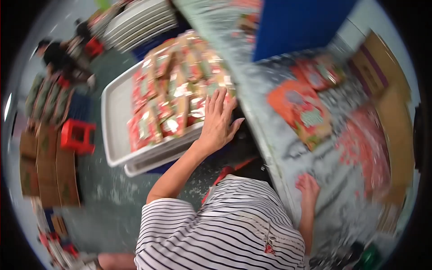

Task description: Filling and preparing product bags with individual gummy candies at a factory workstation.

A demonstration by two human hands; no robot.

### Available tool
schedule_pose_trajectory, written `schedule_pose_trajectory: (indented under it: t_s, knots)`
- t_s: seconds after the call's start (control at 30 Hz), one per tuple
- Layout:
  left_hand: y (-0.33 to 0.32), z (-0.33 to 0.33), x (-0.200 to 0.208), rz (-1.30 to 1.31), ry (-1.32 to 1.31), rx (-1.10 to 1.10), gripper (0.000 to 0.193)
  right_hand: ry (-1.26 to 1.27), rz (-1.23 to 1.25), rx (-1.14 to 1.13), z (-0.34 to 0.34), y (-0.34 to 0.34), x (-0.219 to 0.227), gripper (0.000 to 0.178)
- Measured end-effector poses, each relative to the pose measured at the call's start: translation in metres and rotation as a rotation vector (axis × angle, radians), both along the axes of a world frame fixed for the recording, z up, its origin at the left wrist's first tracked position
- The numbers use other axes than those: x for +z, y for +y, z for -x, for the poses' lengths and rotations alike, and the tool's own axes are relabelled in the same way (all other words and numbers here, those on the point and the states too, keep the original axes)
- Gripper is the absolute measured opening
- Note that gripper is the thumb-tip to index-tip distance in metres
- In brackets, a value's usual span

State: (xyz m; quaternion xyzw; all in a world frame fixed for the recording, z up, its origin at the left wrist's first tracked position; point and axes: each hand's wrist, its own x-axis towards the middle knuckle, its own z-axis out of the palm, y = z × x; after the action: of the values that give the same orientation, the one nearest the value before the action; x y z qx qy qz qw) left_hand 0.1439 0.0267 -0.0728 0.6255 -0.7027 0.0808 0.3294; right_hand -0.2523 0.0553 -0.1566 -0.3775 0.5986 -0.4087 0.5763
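My left hand (218,120) is spread open, fingers stretched out, at the near right edge of a heap of shiny red and tan packets (173,96). Whether its fingertips press on the packets or hover just above cannot be told. The heap fills much of a white plastic tray (116,130). To the right, over the marbled table, my right hand (308,183) is curled closed, with nothing visible in it. Beyond that hand lies an orange printed bag (301,110) on the table, and a clear bag of small pink-red pieces (366,148) is off to its right.
A large blue box (299,27) stands at the table's far side; cardboard (391,121) lines its right. White trays (139,24) are stacked beyond the packets. On the floor at left are a red stool (78,136) and cartons (47,166). A person (60,58) sits farther off.
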Motion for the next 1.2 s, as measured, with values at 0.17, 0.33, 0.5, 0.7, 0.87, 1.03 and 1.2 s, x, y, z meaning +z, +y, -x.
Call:
schedule_pose_trajectory:
  t_s: [0.17,0.33,0.5,0.7,0.87,1.03,1.2]
  knots:
    - [-0.068,0.101,-0.016,-0.088,0.068,-0.365,0.053,-0.098,0.091,-0.090,-0.009,0.011,0.002,0.026]
    - [-0.118,0.175,-0.032,-0.112,-0.054,-0.501,0.071,-0.150,0.141,-0.138,-0.009,0.015,0.002,0.025]
    - [-0.119,0.196,-0.053,-0.300,-0.168,-0.551,0.068,-0.196,0.197,-0.142,-0.011,0.019,-0.002,0.023]
    - [-0.088,0.193,-0.034,-0.170,-0.337,-0.614,0.047,-0.204,0.162,-0.191,-0.022,0.003,0.014,0.027]
    - [-0.011,0.218,-0.028,-0.088,-0.351,-0.750,0.052,0.010,0.366,-0.297,-0.044,-0.010,0.039,0.022]
    - [0.001,0.224,0.010,-0.229,-0.064,-1.007,0.052,0.223,0.333,-0.292,-0.013,0.008,0.044,0.018]
    - [-0.006,0.224,0.051,-0.166,-0.229,-1.254,0.067,0.031,0.375,-0.131,-0.011,0.028,0.084,0.010]
